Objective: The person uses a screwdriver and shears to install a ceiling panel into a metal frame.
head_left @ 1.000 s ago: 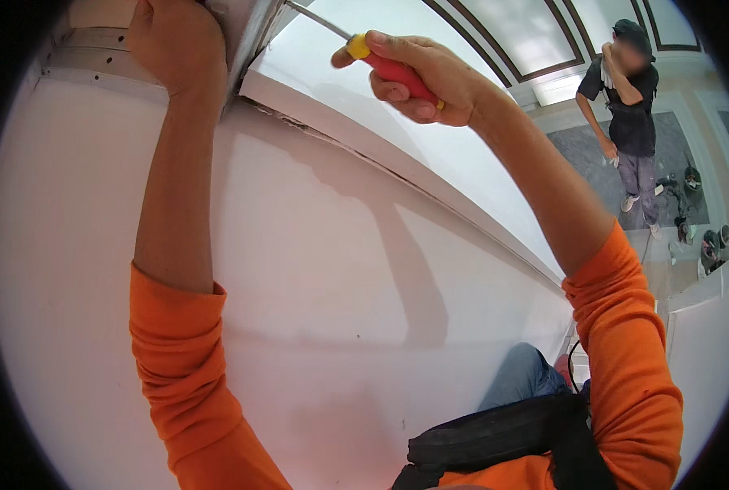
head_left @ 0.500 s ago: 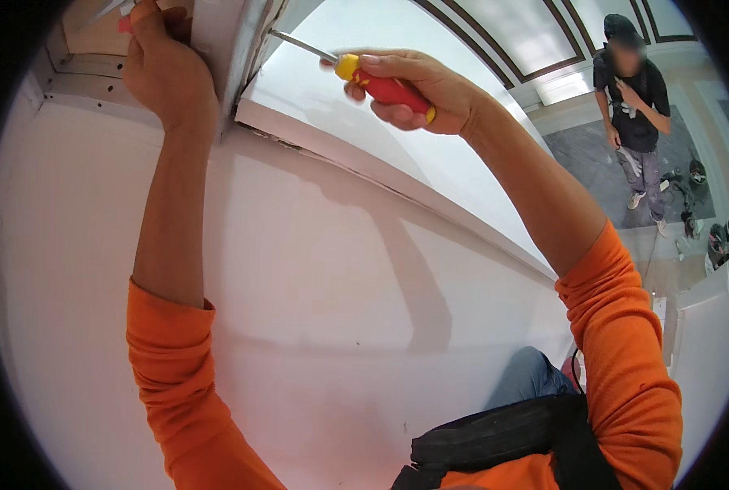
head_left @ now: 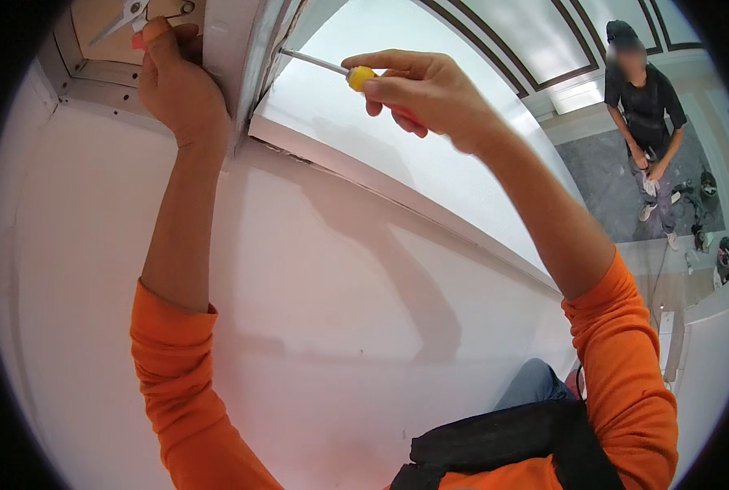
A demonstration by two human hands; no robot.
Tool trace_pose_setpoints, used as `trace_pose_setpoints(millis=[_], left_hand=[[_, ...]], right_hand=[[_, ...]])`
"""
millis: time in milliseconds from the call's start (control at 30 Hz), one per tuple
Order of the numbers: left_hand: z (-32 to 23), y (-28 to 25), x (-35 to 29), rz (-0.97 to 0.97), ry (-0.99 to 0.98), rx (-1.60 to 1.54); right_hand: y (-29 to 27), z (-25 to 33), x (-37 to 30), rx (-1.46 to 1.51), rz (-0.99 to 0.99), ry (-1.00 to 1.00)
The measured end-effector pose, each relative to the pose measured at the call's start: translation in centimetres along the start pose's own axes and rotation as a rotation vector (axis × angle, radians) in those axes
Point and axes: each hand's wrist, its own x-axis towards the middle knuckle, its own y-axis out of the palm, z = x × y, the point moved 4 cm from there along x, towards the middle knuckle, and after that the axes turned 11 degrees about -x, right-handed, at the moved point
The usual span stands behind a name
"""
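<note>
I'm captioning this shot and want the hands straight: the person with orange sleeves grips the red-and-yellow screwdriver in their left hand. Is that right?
One thing is wrong: the head view shows the red-and-yellow screwdriver in the right hand, not the left hand. The person's sleeves are orange, as you say.

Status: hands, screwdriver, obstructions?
Right hand gripping red-yellow screwdriver, tip at white frame. Left hand beside frame, silver bladed tool alongside, grip unclear. Screwdriver shaft unobstructed.
</note>
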Motion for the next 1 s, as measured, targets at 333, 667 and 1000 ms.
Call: trace_pose_setpoints(millis=[333, 667, 1000], left_hand=[[-0.9, 0.1, -0.2, -0.03, 0.007, 0.04], [-1.0, 0.5, 0.1, -0.016, 0.031, 0.038], [-0.9, 0.5, 0.0, 0.01, 0.001, -0.003]], right_hand=[[0.1, -1.3, 1.0, 0.057, 0.175, 0.01], [1.6, -3.7, 0.6, 0.723, 0.231, 0.009], [2.1, -1.3, -0.6, -0.642, -0.637, -0.523]])
